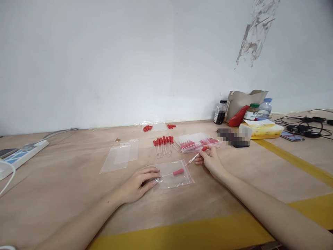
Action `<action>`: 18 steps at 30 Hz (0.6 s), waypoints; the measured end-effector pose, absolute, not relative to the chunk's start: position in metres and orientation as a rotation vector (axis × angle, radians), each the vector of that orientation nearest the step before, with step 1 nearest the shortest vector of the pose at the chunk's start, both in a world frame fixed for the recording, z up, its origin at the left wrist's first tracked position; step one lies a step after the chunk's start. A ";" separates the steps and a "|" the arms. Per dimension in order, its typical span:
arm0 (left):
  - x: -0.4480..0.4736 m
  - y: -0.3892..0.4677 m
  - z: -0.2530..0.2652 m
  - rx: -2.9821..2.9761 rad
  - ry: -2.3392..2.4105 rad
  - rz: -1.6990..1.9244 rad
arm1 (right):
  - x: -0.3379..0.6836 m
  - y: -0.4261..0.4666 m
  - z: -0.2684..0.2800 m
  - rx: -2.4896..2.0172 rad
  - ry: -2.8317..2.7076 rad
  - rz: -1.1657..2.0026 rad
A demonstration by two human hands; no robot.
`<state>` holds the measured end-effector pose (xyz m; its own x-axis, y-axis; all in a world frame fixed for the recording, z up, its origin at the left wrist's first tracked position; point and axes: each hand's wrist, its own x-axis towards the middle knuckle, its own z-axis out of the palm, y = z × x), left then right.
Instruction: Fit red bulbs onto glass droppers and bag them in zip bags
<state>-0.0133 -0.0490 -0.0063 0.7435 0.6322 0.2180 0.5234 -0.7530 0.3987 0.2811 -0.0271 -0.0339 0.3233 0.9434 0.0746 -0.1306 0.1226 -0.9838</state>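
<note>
Between the fingers of my right hand (210,159) is a glass dropper (194,158), pinched near its red rubber bulb, its tip pointing down-left by the zip bag's open end. My left hand (142,182) grips the left edge of that clear zip bag (166,184), thumb and fingers at its corner. One dropper with a red bulb (178,172) lies inside the bag. Behind it, several droppers (163,146) lie in a row, bulbs toward the wall. To their right is a pile of filled zip bags (196,142) with red bulbs inside.
Flat clear bags (121,154) lie at left. Loose red bulbs (147,128) rest by the wall. A power strip (24,154) is far left. At right stand a dark bottle (220,113), a grey bag (240,99), a yellow tissue pack (267,130), a phone (292,136) and black cables (304,129).
</note>
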 end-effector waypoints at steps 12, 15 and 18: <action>-0.014 -0.050 -0.009 2.626 0.948 0.492 | 0.270 -0.042 -0.023 -1.175 -0.940 1.222; -0.015 -0.050 -0.009 2.629 0.972 0.493 | 0.271 -0.043 -0.024 -1.179 -0.978 1.247; -0.015 -0.049 -0.009 2.635 0.957 0.502 | 0.274 -0.044 -0.024 -1.226 -1.218 1.159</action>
